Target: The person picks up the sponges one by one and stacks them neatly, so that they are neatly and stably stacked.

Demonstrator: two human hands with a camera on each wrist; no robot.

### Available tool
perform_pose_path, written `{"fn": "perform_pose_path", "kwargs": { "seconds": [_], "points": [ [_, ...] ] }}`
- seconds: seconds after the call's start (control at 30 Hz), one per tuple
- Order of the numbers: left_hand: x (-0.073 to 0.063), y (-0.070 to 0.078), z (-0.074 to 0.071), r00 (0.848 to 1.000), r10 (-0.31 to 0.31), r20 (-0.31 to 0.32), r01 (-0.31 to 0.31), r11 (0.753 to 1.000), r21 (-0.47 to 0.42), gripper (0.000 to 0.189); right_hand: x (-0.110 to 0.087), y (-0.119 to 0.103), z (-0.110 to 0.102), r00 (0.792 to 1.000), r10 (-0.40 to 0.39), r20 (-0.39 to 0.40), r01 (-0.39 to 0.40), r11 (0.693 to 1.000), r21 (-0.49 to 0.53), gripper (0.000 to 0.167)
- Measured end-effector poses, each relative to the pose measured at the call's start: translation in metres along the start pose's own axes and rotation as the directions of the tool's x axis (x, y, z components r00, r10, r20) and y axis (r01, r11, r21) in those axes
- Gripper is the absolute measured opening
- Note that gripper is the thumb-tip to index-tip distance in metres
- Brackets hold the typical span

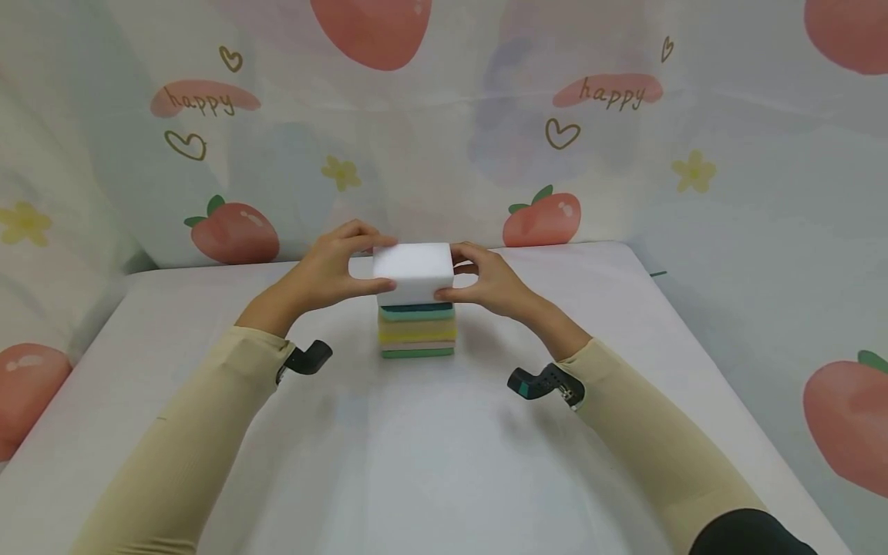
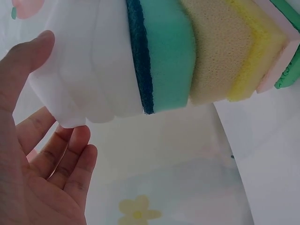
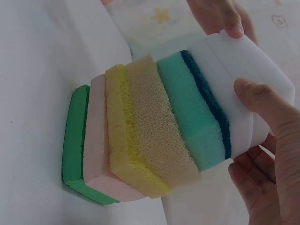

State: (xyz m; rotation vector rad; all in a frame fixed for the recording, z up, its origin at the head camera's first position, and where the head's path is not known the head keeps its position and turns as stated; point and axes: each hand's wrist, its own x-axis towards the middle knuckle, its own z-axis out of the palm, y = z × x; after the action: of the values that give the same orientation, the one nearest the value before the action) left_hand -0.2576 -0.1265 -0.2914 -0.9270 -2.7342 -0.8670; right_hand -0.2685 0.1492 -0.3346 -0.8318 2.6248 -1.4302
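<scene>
In the head view, a stack of sponges stands mid-table, topped by white sponge blocks (image 1: 414,271). My left hand (image 1: 331,270) grips the top white block at its left end, thumb on the near side and fingers behind. At the right end my right hand (image 1: 496,284) holds the white blocks in the same way. Under them lies a teal sponge (image 2: 171,56) with a dark blue scouring layer. Lower down come a beige sponge (image 3: 154,117), a yellow sponge (image 3: 119,122), a pale pink sponge (image 3: 96,136) and, at the bottom, a green sponge (image 3: 75,140).
A white cloth covers the table (image 1: 430,455). Behind it hangs a pale curtain (image 1: 444,154) printed with fruit, hearts and flowers. Dark wrist cameras, one on the left sleeve (image 1: 308,358) and one on the right sleeve (image 1: 544,383), jut inward above the table.
</scene>
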Motion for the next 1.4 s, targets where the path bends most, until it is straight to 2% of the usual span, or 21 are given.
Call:
{"fn": "perform_pose_path", "kwargs": {
  "seconds": [0.17,0.7,1.2,1.4],
  "points": [
    [-0.001,-0.002,0.001,1.0,-0.015,0.005,0.015,1.0,-0.005,0.06,0.001,0.002,0.0,1.0,-0.004,0.0,0.004,1.0,0.0,0.067],
    [0.0,-0.004,0.004,1.0,0.002,-0.001,-0.002,1.0,-0.016,0.059,0.0,0.001,-0.003,1.0,0.013,0.019,-0.013,1.0,-0.003,0.068],
    [0.0,-0.005,0.003,1.0,0.014,-0.005,-0.014,0.999,-0.031,0.058,0.003,-0.013,-0.018,0.995,-0.098,0.017,0.098,0.995,0.023,0.064],
    [0.002,-0.003,0.002,1.0,0.03,-0.001,-0.03,0.999,-0.027,0.059,0.005,-0.019,-0.024,0.993,-0.11,0.031,0.11,0.994,0.017,0.058]
  ]
}}
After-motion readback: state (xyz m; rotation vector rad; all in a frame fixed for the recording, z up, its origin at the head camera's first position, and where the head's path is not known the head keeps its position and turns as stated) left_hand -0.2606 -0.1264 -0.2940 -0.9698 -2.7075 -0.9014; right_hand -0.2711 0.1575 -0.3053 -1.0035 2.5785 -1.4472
